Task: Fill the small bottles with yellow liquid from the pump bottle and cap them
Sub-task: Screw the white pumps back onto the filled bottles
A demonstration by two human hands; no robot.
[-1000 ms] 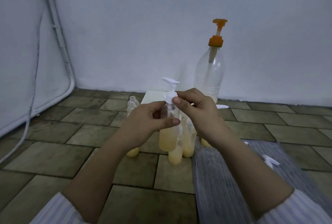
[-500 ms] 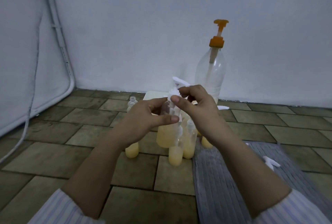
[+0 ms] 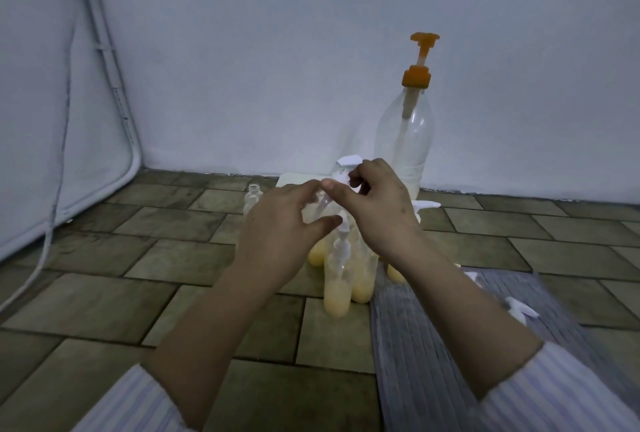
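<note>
Tilted further now, held bottle [image 3: 317, 215] hides behind hands, filled bottles [image 3: 337, 288] beneath.

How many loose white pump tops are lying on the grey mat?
2. The near pump top lies on the grey mat right of the right forearm. The far pump top, blurry, lies nearer the mat's far edge. Others may be hidden behind the arm.

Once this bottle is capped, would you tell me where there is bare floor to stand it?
The tiles between the left forearm and the white cable are bare, as are those right of the pump bottle, beyond the grey mat. It is crowded under both hands, where filled small bottles cluster; loose white caps lie on the mat.
</note>
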